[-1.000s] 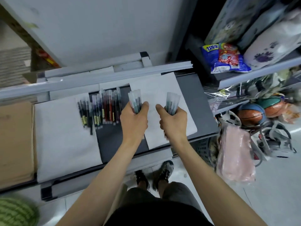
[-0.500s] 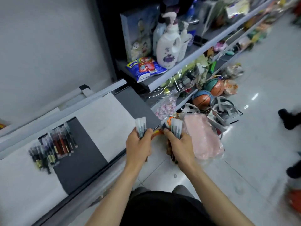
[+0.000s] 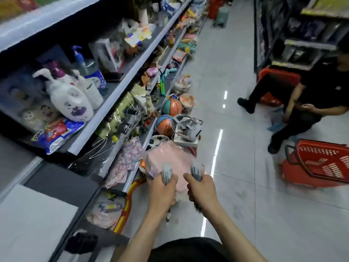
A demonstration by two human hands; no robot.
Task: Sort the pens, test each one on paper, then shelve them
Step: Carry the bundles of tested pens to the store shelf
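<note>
Two bunches of pens are out over the aisle, away from the counter. The left bunch of pens point(image 3: 167, 173) stands up out of the left hand point(image 3: 162, 192), whose fingers are wrapped tight round the barrels. The right bunch of pens point(image 3: 196, 171) sticks up the same way from the right hand point(image 3: 203, 193), which is clenched round it just as firmly. Both bunches are blurred, so I can't count them or tell the ink colours, and I see no band round either. The fists are near each other but apart, in front of a pink soft package point(image 3: 166, 157) at the foot of the low shelf.

The white paper point(image 3: 32, 224) lies on the counter at lower left, well apart from the hands. Beyond the package sit a striped basketball point(image 3: 164, 124) and a jumble of toys. Across the tiled floor stands a red shopping basket point(image 3: 324, 163), with a seated person point(image 3: 311, 95) in black beside it.

This looks to me like the carry to the shelf. The danger is a pen sliding out of a loose fistful and vanishing into that clutter. If the hands come together, the sorted groups could get mixed. The basket and the sitter's feet narrow the aisle, so a stumble is possible.
</note>
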